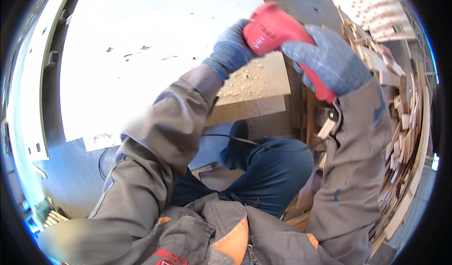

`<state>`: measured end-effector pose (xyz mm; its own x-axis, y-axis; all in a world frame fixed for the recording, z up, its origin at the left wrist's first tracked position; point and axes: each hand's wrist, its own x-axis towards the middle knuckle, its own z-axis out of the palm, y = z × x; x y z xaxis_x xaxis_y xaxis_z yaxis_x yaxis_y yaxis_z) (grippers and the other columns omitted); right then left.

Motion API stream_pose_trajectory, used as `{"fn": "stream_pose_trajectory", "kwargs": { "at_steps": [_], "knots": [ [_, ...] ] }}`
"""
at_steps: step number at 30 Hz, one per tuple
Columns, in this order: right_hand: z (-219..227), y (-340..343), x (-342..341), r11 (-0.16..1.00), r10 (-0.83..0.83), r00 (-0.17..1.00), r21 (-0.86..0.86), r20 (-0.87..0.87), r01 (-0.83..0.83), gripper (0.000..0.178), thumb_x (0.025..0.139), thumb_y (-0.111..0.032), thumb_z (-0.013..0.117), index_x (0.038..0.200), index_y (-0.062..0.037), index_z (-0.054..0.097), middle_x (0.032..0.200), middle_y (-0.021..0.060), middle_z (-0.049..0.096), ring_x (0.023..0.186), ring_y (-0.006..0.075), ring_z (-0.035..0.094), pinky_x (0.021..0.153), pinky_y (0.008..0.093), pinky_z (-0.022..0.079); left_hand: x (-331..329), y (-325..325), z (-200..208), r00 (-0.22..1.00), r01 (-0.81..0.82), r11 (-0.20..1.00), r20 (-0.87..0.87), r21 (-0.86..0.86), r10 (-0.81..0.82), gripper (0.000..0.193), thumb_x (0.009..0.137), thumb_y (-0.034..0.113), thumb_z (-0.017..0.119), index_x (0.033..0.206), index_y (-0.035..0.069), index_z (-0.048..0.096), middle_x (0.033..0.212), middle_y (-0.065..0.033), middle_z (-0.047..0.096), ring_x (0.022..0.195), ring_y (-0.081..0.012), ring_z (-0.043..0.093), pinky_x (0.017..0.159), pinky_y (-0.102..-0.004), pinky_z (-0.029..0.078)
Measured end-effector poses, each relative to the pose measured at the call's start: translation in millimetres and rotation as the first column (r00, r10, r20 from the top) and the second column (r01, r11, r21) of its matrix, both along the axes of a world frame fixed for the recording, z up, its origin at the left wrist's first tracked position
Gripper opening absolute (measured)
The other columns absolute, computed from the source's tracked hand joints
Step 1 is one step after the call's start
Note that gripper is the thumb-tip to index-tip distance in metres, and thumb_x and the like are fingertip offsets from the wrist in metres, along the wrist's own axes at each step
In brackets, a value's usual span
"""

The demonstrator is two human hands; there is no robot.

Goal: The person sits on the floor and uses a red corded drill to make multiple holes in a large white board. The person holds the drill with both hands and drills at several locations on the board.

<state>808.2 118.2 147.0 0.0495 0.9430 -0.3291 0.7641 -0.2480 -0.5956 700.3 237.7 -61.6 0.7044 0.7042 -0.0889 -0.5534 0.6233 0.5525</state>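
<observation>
I hold a red corded power drill [269, 29] above the far right part of a large pale board [141, 81]. My right hand [332, 57], in a blue-grey work glove, is wrapped round its handle. On the left side of the drill's body my left hand [233, 48], gloved alike, is closed. The tip of the drill is hidden from this view. Wood shavings [256, 79] lie scattered on the board below it, around a small dark hole. From the handle's lower end a black cord [278, 147] hangs and crosses over my knee.
A long heap of wooden offcuts [400, 138] lies along the right side. At the top right is a pale sheet [372, 6] with many small marks. A few dark chips [146, 48] lie on the board. My bent knee [282, 166] is below the board's near edge.
</observation>
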Motion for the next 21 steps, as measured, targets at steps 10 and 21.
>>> {"fn": "stream_pose_trajectory", "kwargs": {
  "at_steps": [10,21],
  "knots": [
    [27.1,0.2,-20.4,0.916,-0.384,0.915,-0.171,-0.12,0.362,0.036,0.092,-0.028,0.065,0.116,-0.0031,0.055,0.072,0.0046,0.056,0.052,0.012,0.054,0.048,0.0257,0.048,3.1,6.6,-10.4,0.792,0.069,0.605,-0.412,0.793,0.45,0.062,0.059,0.025,0.091,0.113,0.01,0.064,0.102,-0.0147,0.071,0.097,-0.0307,0.068,0.087,-0.0369,0.054],
    [53.6,-12.7,-41.5,0.917,-0.393,0.918,-0.088,-0.052,0.388,0.04,0.092,-0.034,0.064,0.115,-0.0022,0.057,0.074,0.004,0.058,0.053,0.0105,0.055,0.048,0.0243,0.048,-29.3,-3.7,53.8,0.758,0.138,0.497,-0.414,0.857,0.504,0.062,0.063,0.021,0.09,0.116,0.005,0.062,0.102,-0.0118,0.071,0.096,-0.0185,0.068,0.088,-0.031,0.053]
  ]
}}
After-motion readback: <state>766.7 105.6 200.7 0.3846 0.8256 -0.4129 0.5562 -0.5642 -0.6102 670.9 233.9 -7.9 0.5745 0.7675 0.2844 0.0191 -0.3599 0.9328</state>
